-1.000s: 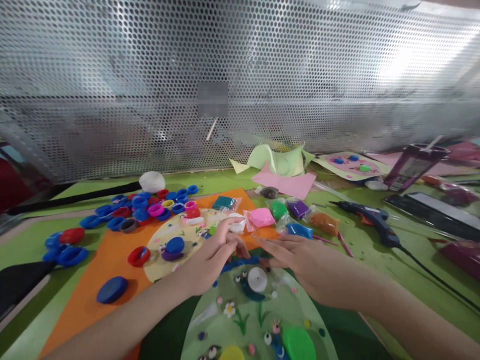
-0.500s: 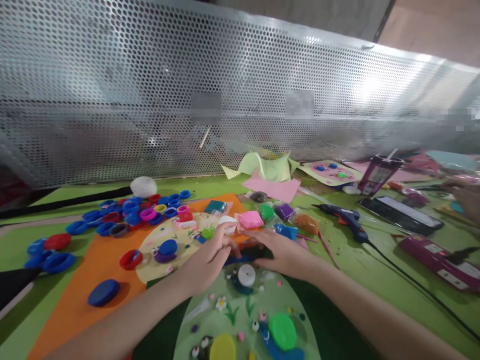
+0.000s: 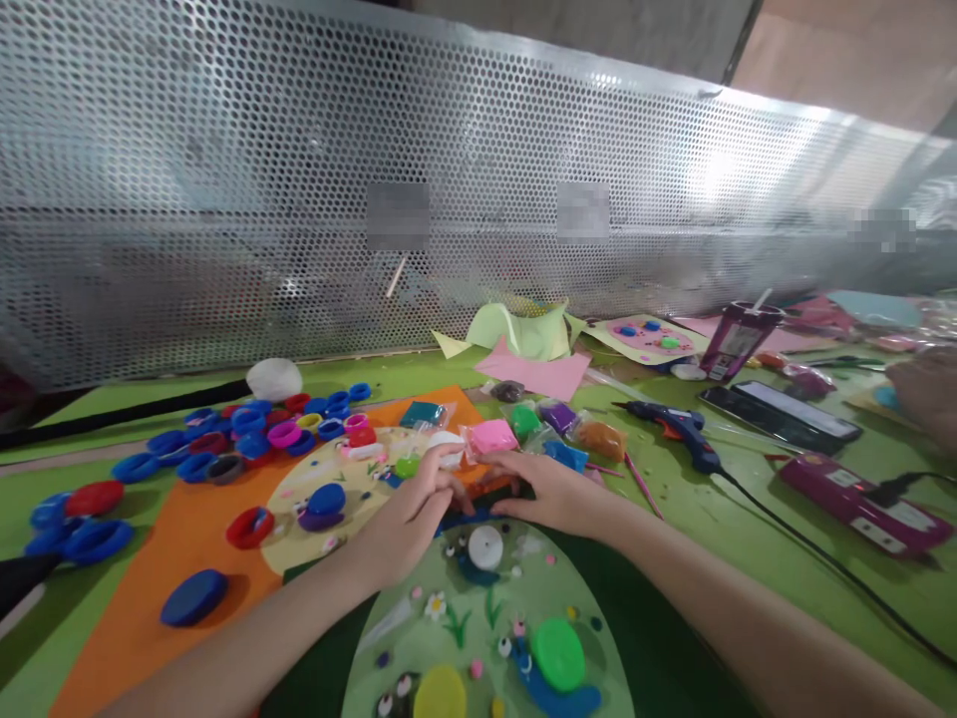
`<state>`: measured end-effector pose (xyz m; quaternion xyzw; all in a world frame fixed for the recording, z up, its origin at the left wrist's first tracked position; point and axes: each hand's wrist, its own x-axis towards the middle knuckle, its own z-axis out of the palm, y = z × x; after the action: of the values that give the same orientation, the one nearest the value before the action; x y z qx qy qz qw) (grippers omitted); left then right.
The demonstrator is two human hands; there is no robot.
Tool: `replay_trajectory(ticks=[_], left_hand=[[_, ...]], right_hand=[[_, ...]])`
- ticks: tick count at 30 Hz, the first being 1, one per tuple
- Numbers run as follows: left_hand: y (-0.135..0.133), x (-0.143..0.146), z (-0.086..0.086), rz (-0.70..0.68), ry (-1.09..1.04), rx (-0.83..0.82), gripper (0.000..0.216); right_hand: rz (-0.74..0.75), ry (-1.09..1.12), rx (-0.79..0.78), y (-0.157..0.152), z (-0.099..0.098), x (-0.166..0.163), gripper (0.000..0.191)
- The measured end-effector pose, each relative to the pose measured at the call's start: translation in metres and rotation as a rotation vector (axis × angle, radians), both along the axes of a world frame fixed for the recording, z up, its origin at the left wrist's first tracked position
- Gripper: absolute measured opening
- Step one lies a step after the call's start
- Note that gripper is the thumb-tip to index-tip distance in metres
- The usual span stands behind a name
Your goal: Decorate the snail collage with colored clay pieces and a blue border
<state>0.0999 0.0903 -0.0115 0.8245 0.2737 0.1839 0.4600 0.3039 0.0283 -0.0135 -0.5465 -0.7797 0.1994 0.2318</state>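
My left hand (image 3: 419, 509) and my right hand (image 3: 544, 489) meet at the upper edge of a pale green oval craft picture (image 3: 419, 648). The left fingers are curled in, and the right fingers bend toward them with the thumb below. A dark blue strip (image 3: 470, 518) shows beneath the fingertips; whatever they pinch is hidden. On the oval are a snail with a white cap (image 3: 485, 547), a blue snail with a green cap (image 3: 559, 654), a yellow cap (image 3: 441, 692) and a small white flower (image 3: 435, 605). Dark green backing (image 3: 658, 618) surrounds the oval.
Bottle caps (image 3: 246, 424) are heaped at left, beside a cream oval picture (image 3: 284, 499) on orange card (image 3: 157, 558). Bagged clay, including a pink packet (image 3: 491, 436), lies beyond my hands. At right are a glue gun (image 3: 673, 424), phone (image 3: 782, 414), cup (image 3: 740, 339) and another person's hand (image 3: 927, 399).
My right fingers have drawn in closer to my left hand, with the thumb nearer the fingertips. The view has shifted slightly, moving the scene a little to the left.
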Motion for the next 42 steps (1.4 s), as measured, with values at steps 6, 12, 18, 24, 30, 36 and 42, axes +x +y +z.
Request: replay_trajectory(ticks=[6, 12, 18, 24, 30, 36, 42], left_hand=[[-0.001, -0.001, 0.001, 0.004, 0.009, 0.015, 0.043], [-0.001, -0.002, -0.001, 0.002, 0.007, 0.049, 0.042], [0.001, -0.006, 0.006, -0.182, 0.042, 0.312, 0.048], [-0.001, -0.001, 0.013, -0.443, 0.078, 0.615, 0.075], [-0.002, -0.002, 0.011, -0.432, 0.130, 0.663, 0.080], [-0.001, -0.003, 0.006, -0.426, 0.136, 0.681, 0.077], [0.000, -0.005, 0.004, -0.441, 0.064, 0.656, 0.076]], right_hand=[[0.024, 0.007, 0.013, 0.003, -0.006, 0.006, 0.063], [0.011, 0.000, 0.054, 0.002, -0.004, 0.001, 0.054], [0.122, 0.080, 0.056, -0.003, 0.000, 0.010, 0.046], [0.108, 0.035, 0.089, -0.004, -0.007, 0.010, 0.055], [0.105, -0.050, 0.133, -0.003, -0.017, 0.006, 0.058], [0.114, -0.106, 0.129, -0.002, -0.017, 0.007, 0.058], [0.115, -0.136, 0.127, -0.002, -0.017, 0.007, 0.059]])
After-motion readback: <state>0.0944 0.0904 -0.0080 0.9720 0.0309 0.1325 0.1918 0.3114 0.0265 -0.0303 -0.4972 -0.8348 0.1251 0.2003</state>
